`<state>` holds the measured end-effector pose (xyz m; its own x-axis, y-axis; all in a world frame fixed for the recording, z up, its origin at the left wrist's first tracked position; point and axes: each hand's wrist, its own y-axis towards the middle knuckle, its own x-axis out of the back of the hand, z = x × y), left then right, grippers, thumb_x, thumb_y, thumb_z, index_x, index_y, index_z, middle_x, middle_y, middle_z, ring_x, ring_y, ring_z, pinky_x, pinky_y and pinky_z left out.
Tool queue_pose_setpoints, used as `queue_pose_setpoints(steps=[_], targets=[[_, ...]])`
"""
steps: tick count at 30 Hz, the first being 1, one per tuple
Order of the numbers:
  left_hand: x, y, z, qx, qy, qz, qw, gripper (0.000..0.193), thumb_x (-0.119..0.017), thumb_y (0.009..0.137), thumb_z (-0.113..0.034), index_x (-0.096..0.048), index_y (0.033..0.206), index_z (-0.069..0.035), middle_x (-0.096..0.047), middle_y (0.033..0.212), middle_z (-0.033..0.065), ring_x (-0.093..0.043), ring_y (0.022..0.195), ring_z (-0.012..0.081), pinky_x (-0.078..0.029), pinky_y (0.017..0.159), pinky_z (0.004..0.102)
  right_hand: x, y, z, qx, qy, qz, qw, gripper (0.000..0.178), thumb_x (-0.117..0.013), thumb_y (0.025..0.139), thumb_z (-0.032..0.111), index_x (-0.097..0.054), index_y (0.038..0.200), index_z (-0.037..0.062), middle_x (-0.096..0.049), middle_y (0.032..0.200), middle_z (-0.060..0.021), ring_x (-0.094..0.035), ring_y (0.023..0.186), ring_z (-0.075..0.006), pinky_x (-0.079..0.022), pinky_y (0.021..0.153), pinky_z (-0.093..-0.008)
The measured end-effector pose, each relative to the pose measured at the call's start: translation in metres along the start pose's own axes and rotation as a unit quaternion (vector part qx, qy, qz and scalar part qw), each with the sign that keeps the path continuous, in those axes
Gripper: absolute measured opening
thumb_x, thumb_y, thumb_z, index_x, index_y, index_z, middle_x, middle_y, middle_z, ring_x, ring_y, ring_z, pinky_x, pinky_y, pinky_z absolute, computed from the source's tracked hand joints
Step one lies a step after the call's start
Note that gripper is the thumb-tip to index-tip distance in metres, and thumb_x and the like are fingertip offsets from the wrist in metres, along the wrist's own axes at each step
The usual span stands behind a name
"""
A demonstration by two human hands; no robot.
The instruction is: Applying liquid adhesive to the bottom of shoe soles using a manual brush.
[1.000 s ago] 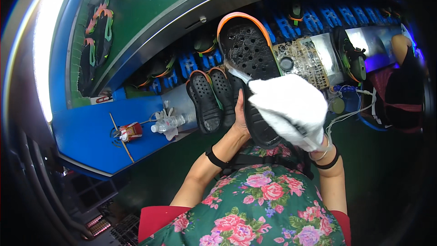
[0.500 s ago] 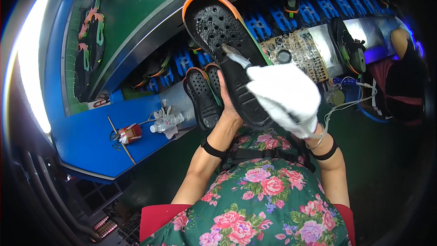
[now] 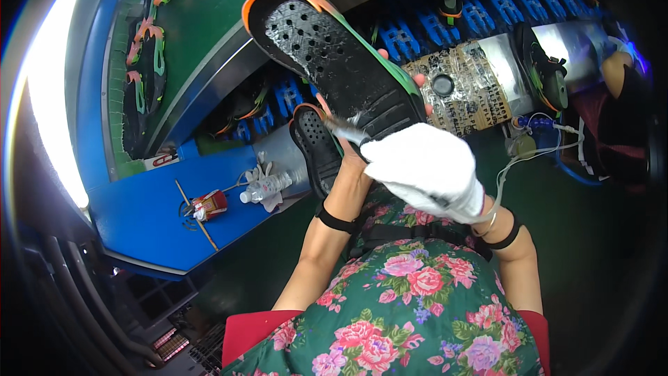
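Observation:
My bare left hand (image 3: 353,158) grips a black shoe sole (image 3: 365,76) from underneath, with fingertips showing along its right edge. This sole is tilted, has holes at its far end and an orange and green rim, and looks wet and shiny over the holed part. In a white glove, my right hand (image 3: 426,170) is closed around a brush (image 3: 351,134). The brush's tip lies over the sole's left edge, near my left thumb; whether it touches is unclear. Behind my left wrist stands another black holed sole (image 3: 316,143), partly hidden.
On the blue table (image 3: 149,230) at left are a water bottle (image 3: 264,188), a small red pack (image 3: 209,204) and a thin stick (image 3: 207,235). Blue clamps (image 3: 437,30) line the back. A black shoe (image 3: 539,69) and a co-worker's arm (image 3: 616,69) are at right.
The sole has shifted left and turned, its far end tipping leftward. My right hand and the brush have moved down and left, from the holed part to the sole's left edge.

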<state>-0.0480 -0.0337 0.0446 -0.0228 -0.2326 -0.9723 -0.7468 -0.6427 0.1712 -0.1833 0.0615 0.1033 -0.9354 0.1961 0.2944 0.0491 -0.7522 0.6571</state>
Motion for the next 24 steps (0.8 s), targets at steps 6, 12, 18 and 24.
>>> queue_pose_setpoints(steps=[6,12,18,24], targets=[[-0.003,0.000,0.002,-0.016,-0.045,-0.023,0.999,0.093,-0.064,0.089,-0.073,-0.028,0.164,-0.029,-0.044,0.153,0.0336,-0.053,0.128,0.0609,-0.054,0.099,0.0677,0.013,0.002,-0.007,-0.008,-0.038,0.019,0.999,0.030,-0.080,0.080,0.000,-0.080,0.109,0.0073,-0.078,0.111,-0.0125,-0.075,0.099,-0.0285,-0.059,0.084,-0.0379],[0.005,-0.002,0.000,-0.019,-0.047,-0.013,0.999,0.109,-0.055,0.082,-0.090,-0.029,0.163,-0.022,-0.045,0.151,0.0347,-0.060,0.120,0.0581,-0.056,0.094,0.0692,0.014,-0.001,-0.001,-0.018,0.130,0.063,0.989,0.029,-0.082,0.078,0.001,-0.081,0.105,0.0099,-0.079,0.106,-0.0105,-0.075,0.095,-0.0276,-0.060,0.083,-0.0371],[0.003,0.000,-0.004,0.011,-0.067,-0.015,0.998,0.121,-0.063,0.076,-0.090,-0.035,0.158,-0.006,-0.053,0.143,0.0338,-0.063,0.114,0.0551,-0.056,0.096,0.0634,0.009,-0.015,-0.004,0.005,0.023,0.068,0.997,0.034,-0.084,0.076,0.003,-0.081,0.108,0.0113,-0.079,0.111,-0.0082,-0.076,0.096,-0.0274,-0.059,0.081,-0.0359],[0.008,-0.006,-0.008,0.013,-0.091,0.002,0.996,0.122,-0.076,0.078,-0.075,-0.021,0.164,-0.009,-0.046,0.151,0.0310,-0.053,0.128,0.0567,-0.048,0.107,0.0666,0.020,-0.015,-0.003,-0.163,0.126,0.039,0.978,0.019,-0.086,0.078,0.005,-0.081,0.096,0.0098,-0.080,0.099,-0.0110,-0.077,0.089,-0.0249,-0.060,0.081,-0.0351]])
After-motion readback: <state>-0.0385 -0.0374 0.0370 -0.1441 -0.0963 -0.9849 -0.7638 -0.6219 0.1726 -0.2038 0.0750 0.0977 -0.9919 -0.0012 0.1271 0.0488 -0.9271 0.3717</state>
